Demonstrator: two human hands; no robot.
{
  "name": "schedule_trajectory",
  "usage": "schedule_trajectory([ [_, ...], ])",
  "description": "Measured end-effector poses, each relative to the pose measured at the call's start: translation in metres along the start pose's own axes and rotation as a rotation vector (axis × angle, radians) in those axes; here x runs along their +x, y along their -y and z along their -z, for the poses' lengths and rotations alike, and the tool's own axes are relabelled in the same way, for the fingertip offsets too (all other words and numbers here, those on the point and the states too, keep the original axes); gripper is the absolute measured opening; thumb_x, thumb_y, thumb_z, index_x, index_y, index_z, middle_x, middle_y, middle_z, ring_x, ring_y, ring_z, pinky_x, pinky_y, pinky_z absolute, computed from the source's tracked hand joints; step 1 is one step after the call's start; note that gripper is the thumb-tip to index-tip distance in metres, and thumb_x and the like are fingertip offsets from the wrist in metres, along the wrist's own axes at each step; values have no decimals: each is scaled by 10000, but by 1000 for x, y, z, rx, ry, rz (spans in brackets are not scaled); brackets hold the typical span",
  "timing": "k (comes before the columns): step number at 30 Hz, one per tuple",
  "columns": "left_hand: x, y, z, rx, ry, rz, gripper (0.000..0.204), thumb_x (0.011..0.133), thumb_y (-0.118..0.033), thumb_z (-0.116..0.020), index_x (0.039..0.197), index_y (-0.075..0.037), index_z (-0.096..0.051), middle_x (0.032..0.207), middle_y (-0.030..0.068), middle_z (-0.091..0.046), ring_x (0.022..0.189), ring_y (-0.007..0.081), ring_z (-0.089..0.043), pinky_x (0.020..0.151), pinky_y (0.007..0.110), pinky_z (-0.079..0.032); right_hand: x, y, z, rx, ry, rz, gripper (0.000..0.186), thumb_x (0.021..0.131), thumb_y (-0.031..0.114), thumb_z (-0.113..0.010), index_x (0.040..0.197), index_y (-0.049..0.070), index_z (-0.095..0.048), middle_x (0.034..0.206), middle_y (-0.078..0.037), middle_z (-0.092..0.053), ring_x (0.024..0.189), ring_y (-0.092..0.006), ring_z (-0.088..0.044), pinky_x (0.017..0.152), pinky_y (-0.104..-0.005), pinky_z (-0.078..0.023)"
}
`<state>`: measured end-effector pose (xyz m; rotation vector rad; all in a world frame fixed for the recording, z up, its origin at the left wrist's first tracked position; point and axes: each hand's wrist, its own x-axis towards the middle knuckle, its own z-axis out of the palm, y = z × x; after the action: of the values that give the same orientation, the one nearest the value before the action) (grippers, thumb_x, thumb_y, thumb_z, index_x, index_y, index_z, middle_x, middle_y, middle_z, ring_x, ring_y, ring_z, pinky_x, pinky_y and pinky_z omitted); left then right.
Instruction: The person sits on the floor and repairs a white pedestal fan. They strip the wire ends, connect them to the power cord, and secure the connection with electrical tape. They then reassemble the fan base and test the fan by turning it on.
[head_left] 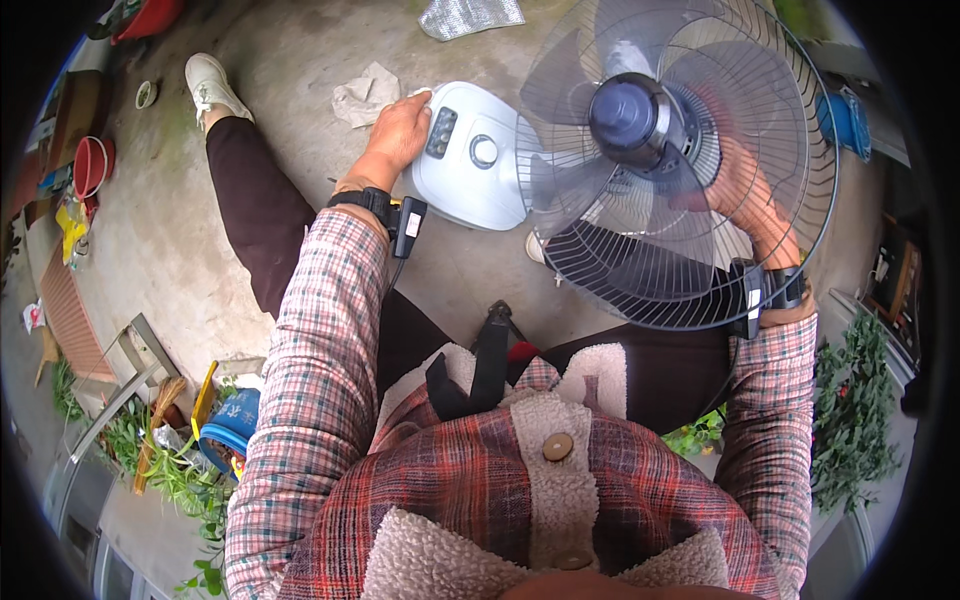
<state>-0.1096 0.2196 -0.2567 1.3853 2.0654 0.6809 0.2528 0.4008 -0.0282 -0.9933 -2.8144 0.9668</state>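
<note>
An electric fan lies between my hands, its pale grey-white base showing a round knob and a dark button panel. My left hand grips the left edge of this base, fingers pointing along it. To the right, the round wire grille encloses translucent dark blades and a dark blue centre. Seen through the wires and blades, my right hand reaches in by the fan head's right side. Its fingers are blurred and partly hidden behind the centre.
A crumpled grey cloth is on the concrete floor beyond my left hand. Farther off lies a silvery foil sheet. At left stand a red bucket and a blue bucket near plants. Leafy plants grow at right.
</note>
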Motion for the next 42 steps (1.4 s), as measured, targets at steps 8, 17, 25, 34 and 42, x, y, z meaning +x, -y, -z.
schedule_trajectory([
  [8, -80, -6, -11, -72, 40, 28, 461, 939, -185, -543, 1354, 8, -476, 1306, 265, -534, 1248, 400, -487, 1059, 428, -384, -5, -1, 7, -26, 0, 13, 1079, 537, 500, -858, 1387, 17, -402, 1335, -192, -518, 1240, -373, -494, 1053, -416, -417],
  [17, -103, -4, -36, -641, 31, 480, 656, 851, -180, -714, 1386, 52, -414, 1235, 249, -601, 1112, 284, -612, 960, 349, -476, 2, -3, -3, -133, -26, 113, 1128, 513, 527, -866, 1401, 23, -387, 1352, -190, -507, 1258, -376, -482, 1063, -417, -413],
  [25, -121, 4, -24, -444, -2, 437, 658, 846, -162, -721, 1382, 58, -410, 1200, 224, -623, 1084, 263, -625, 928, 342, -499, -3, 0, -16, -316, -80, 235, 1171, 492, 552, -874, 1414, 30, -374, 1367, -187, -497, 1274, -379, -471, 1072, -418, -409],
  [34, -120, -15, -16, -104, 109, 444, 692, 834, -304, -725, 1348, 57, -436, 1206, 270, -607, 1117, 355, -612, 949, 397, -484, 20, -23, -22, -350, 41, 103, 1288, 456, 605, -860, 1473, 80, -270, 1439, -186, -425, 1309, -383, -439, 1109, -462, -371],
  [42, -118, -24, -11, -103, 48, 418, 706, 819, -313, -732, 1338, 53, -424, 1178, 294, -608, 1071, 398, -624, 942, 416, -493, 13, -39, -28, -305, -83, 110, 1035, 553, 460, -862, 1380, 36, -406, 1323, -198, -529, 1225, -376, -510, 1042, -438, -416],
])
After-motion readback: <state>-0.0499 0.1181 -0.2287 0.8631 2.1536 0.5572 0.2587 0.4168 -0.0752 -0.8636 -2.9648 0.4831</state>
